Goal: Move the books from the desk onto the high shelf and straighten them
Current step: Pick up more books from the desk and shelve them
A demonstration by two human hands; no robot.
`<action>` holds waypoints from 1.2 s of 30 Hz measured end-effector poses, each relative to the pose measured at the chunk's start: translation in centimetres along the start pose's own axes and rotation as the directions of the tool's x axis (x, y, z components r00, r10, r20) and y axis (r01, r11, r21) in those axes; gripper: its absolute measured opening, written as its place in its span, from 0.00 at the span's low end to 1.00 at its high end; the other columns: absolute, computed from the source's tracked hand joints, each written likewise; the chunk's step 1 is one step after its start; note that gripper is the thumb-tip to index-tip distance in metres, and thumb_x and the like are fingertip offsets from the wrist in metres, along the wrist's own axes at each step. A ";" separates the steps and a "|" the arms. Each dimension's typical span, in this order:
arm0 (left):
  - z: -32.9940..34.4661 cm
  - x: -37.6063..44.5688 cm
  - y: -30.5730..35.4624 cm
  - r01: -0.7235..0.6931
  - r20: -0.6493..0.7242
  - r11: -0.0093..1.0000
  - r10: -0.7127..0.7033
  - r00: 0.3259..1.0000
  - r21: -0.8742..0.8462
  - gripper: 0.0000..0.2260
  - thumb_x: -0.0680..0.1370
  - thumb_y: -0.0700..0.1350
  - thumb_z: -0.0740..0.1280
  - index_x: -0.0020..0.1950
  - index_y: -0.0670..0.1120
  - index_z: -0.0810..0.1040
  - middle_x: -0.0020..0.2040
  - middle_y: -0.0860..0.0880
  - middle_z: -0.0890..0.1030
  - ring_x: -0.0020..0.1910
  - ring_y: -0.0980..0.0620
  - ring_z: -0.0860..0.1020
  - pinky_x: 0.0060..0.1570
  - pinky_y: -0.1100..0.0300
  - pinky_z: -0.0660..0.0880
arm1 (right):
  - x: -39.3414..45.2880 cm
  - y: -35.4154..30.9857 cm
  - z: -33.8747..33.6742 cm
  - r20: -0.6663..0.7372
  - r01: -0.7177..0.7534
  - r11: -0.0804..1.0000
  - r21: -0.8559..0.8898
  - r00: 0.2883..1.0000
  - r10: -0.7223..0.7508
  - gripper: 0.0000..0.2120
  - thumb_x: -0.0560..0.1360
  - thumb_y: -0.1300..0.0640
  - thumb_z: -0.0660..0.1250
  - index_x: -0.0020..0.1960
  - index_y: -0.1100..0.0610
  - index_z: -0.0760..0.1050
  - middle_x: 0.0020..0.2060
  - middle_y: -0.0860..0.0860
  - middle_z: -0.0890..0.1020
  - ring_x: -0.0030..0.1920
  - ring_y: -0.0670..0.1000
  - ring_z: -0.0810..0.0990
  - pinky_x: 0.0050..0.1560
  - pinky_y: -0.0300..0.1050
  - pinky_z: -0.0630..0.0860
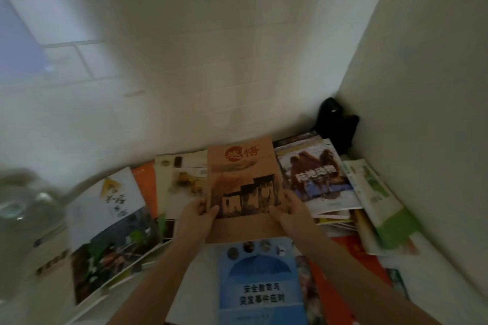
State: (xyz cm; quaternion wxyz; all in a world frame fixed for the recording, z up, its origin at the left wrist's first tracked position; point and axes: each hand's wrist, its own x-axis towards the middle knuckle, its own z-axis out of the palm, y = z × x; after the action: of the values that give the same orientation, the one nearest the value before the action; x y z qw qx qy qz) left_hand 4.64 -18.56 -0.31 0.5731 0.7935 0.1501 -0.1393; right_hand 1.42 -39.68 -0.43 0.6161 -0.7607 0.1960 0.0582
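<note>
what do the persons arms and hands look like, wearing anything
Both forearms are bare, with no sleeve in view. The left hand and right hand wear no gloves; no ring, watch or bracelet shows, though the picture is blurred.

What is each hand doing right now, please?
Left hand: grips the brown book at its lower left edge.
Right hand: grips the same book at its lower right edge.

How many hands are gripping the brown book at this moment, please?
2: the left hand grips the brown book at its lower left edge, the right hand at its lower right edge.
</note>
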 end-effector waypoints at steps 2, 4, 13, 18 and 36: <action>-3.7 0.1 -0.8 -0.042 -0.095 0.999 0.045 0.994 0.034 0.05 0.78 0.43 0.67 0.52 0.46 0.81 0.47 0.49 0.84 0.47 0.49 0.81 0.51 0.53 0.78 | 0.8 -0.9 3.6 0.054 0.001 1.000 0.023 0.999 -0.002 0.13 0.76 0.63 0.67 0.59 0.54 0.74 0.53 0.53 0.82 0.55 0.54 0.80 0.57 0.57 0.78; -7.9 -0.1 -2.2 -0.043 -0.256 0.996 0.060 0.965 0.072 0.06 0.79 0.46 0.66 0.52 0.47 0.81 0.46 0.49 0.84 0.47 0.49 0.81 0.48 0.56 0.77 | 1.4 -1.7 7.4 0.115 -0.021 0.998 0.052 0.993 0.015 0.16 0.77 0.63 0.67 0.63 0.55 0.72 0.57 0.53 0.80 0.56 0.53 0.79 0.60 0.57 0.77; -21.4 0.8 -14.7 0.468 -0.423 0.880 -0.396 0.815 0.080 0.39 0.66 0.63 0.71 0.68 0.38 0.69 0.61 0.38 0.76 0.58 0.38 0.75 0.61 0.46 0.73 | 1.3 -3.2 17.4 0.237 -0.007 1.000 -0.007 0.971 0.009 0.21 0.78 0.64 0.64 0.69 0.54 0.69 0.62 0.51 0.76 0.57 0.50 0.76 0.43 0.38 0.74; -20.3 2.0 -14.9 0.415 -0.485 0.884 -0.272 0.831 0.215 0.39 0.65 0.67 0.73 0.64 0.41 0.71 0.58 0.41 0.77 0.58 0.40 0.75 0.60 0.45 0.73 | 1.5 -1.7 15.6 0.179 -0.033 0.997 -0.075 0.983 0.045 0.15 0.78 0.66 0.64 0.62 0.53 0.70 0.59 0.55 0.78 0.55 0.53 0.78 0.54 0.49 0.77; -21.9 -3.3 0.3 -0.241 -0.478 0.947 0.316 0.819 0.213 0.07 0.80 0.40 0.63 0.56 0.46 0.69 0.44 0.46 0.77 0.41 0.47 0.77 0.36 0.57 0.73 | 3.2 0.8 11.8 0.171 -0.348 0.929 0.126 0.930 0.325 0.17 0.78 0.43 0.63 0.53 0.55 0.82 0.50 0.57 0.85 0.51 0.59 0.83 0.57 0.61 0.78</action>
State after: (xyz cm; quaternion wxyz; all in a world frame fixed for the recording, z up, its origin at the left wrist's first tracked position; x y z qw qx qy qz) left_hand 2.79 1.95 7.87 0.4693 0.8542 0.1672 0.1489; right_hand 5.80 -29.23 -5.00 0.6666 -0.6593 0.2817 0.2039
